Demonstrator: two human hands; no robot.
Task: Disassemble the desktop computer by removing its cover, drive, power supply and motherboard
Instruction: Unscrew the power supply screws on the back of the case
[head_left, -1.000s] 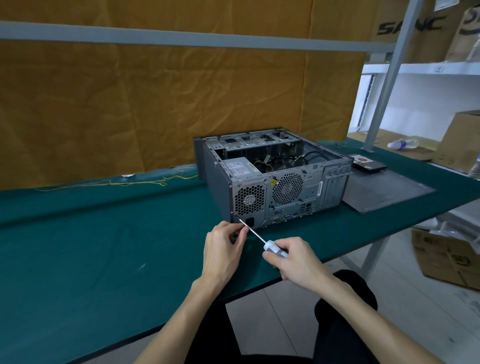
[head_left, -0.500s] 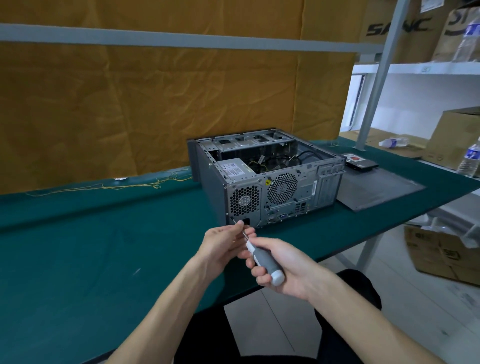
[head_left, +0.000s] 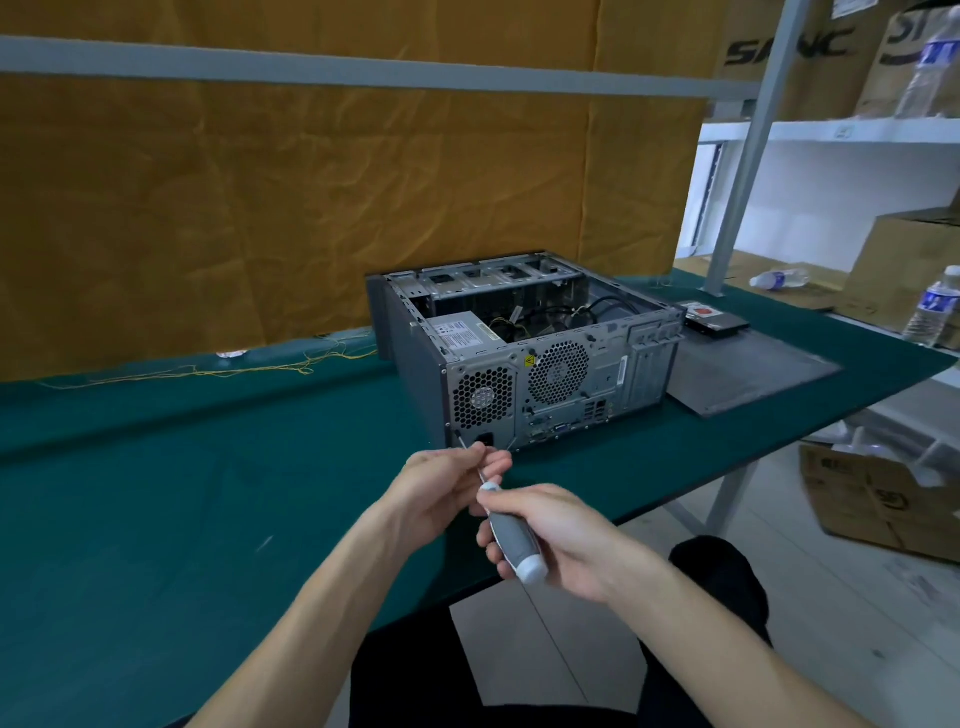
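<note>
Head view: computer case (head_left: 524, 358) lies on its side on the green table (head_left: 156, 519), open top upward, back panel toward the person.
Progress: cover (head_left: 748, 371) is off and flat on the table right of the case; a drive (head_left: 714, 319) sits beyond it, out of the case.
Left to do: power supply (head_left: 462, 335) sits in the near-left corner; motherboard not clearly seen, so judged unremoved.
Inside case: power supply, loose black and yellow cables, bare drive bays at the far end.
Right hand (head_left: 550, 535): wrapped round the screwdriver (head_left: 511, 540) handle.
Left hand (head_left: 447, 488): fingertips pinch the shaft; tip near the back panel's lower-left corner.
</note>
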